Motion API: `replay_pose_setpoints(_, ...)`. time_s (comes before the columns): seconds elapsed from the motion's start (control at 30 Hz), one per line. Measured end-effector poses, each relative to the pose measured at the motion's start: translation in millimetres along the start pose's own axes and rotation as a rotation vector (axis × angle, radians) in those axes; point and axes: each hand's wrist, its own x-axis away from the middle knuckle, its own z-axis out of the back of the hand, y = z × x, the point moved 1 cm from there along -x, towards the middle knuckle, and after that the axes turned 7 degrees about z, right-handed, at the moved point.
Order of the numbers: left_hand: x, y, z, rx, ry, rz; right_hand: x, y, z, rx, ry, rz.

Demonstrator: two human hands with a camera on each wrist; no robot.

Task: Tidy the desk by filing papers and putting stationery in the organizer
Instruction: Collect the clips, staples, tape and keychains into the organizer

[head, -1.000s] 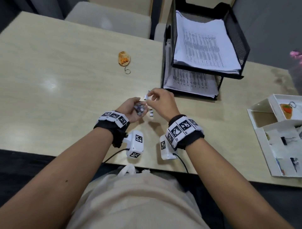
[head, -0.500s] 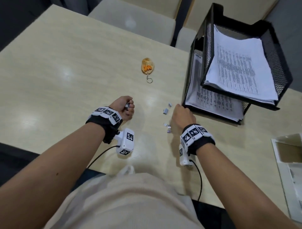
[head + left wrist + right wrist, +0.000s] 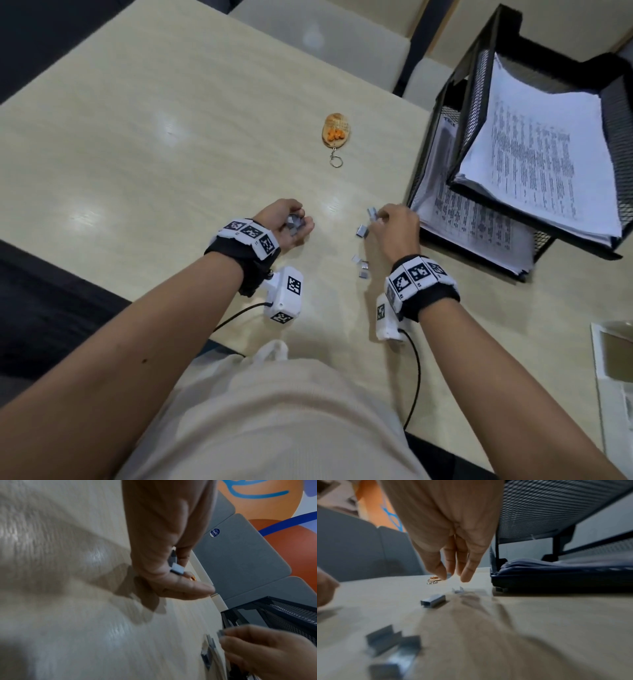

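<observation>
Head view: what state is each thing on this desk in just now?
Left hand: cupped palm-up, holding small grey staple blocks.
Right hand: fingertips pinching one staple block.
Loose grey staple blocks: scattered on the beige desk.
Oval orange keychain: lying flat, untouched.
Black mesh two-tier tray: both tiers holding printed papers.

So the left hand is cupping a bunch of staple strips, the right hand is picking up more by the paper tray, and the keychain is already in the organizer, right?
Not quite. The keychain lies on the desk, not in the organizer, as the head view shows. The rest holds: the left hand cups a bunch of staple strips, and the right hand picks up more by the paper tray.
</observation>
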Motion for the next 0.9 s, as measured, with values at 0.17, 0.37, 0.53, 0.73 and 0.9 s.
replay_pose_setpoints(0.17, 0.4, -6.3, -4.2, 0.023, 0.0, -0.026, -23.1, -11.4, -3.5, 0.1, -0.155, 0.079)
replay_pose_setpoints(0.37, 0.3, -15.0, -18.1, -0.053, -0.012, -0.016, -18.1, -0.6, -5.3, 0.072, -0.193, 0.079)
replay_pose_setpoints(0.53, -2.5, -24.4, -34.3, -0.049, -0.06, -0.017, -2.3, -5.9, 9.8, -0.3, -0.01, -0.019)
replay_pose_setpoints(0.73, -2.8, -35.2, -46.7, -0.098, -0.104, 0.025, 8.6, -20.7, 14.8, -0.462, -0.102, 0.037)
replay_pose_setpoints(0.9, 0.1, -29.1, -32.8, -0.168, -0.033, -0.009, -4.1, -4.1, 14.0, -0.19, -0.16, 0.046)
